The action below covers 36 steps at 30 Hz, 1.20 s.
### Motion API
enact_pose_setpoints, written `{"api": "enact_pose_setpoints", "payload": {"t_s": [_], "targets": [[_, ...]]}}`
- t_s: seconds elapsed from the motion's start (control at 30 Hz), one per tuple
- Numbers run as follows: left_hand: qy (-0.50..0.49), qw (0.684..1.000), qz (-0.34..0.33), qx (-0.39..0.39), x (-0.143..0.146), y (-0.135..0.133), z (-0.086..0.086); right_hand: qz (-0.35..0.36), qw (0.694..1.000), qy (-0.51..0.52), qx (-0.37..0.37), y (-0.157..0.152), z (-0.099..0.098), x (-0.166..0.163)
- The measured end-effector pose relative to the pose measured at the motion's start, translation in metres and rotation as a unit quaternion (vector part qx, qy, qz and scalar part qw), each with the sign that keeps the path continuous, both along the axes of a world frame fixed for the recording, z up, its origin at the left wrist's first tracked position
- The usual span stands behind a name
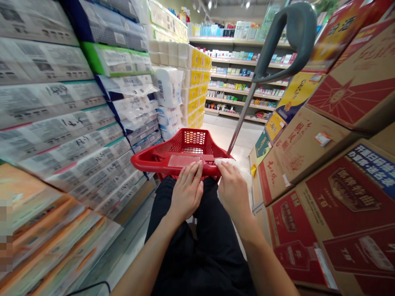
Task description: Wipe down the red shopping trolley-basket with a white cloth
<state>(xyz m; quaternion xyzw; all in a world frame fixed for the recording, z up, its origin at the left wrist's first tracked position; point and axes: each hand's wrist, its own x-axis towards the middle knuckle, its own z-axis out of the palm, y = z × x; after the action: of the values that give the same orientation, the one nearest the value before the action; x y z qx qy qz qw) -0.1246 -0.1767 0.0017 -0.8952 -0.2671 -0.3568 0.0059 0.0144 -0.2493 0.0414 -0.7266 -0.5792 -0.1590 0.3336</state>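
A red plastic shopping basket with a latticed inner wall stands in front of my dark-trousered legs. My left hand rests on its near rim, fingers straight and laid over the edge by a pale rectangular panel. On the same rim, further right, my right hand is closed on a white cloth, which hangs down beside the wrist. A metal pole slants up from the basket's right side to a grey loop handle.
Stacked wrapped paper packs line the left, with orange packs lower down. Liquor cartons are piled close on the right. A pale floor leads to stocked shelves at the back.
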Motion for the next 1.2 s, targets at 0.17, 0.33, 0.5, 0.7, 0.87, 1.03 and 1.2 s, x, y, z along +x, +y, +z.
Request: {"api": "enact_pose_setpoints", "payload": {"t_s": [0.17,0.33,0.5,0.7,0.87,1.03,1.2], "targets": [[0.003,1.000,-0.004,0.004,0.001,0.002,-0.001,0.072,0.997,-0.009,-0.001,0.008,-0.007,-0.023],[0.013,1.000,-0.007,-0.001,0.000,0.002,0.001,0.126,0.988,0.074,0.058,-0.010,-0.014,0.014],[0.011,1.000,-0.007,-0.004,0.000,0.001,0.002,0.096,0.969,0.204,0.096,-0.010,-0.009,0.067],[0.002,1.000,-0.004,0.000,0.000,0.001,0.001,0.097,0.964,0.248,0.028,0.015,-0.001,0.097],[0.003,1.000,-0.006,-0.002,-0.001,0.001,0.000,0.053,0.992,0.095,0.067,0.003,-0.009,0.061],[-0.004,1.000,-0.005,0.001,0.000,0.002,-0.002,0.029,0.999,0.010,0.032,-0.008,-0.008,0.017],[-0.005,1.000,-0.006,0.009,0.001,0.004,-0.004,0.062,0.998,-0.016,0.000,0.007,-0.008,-0.013]]}}
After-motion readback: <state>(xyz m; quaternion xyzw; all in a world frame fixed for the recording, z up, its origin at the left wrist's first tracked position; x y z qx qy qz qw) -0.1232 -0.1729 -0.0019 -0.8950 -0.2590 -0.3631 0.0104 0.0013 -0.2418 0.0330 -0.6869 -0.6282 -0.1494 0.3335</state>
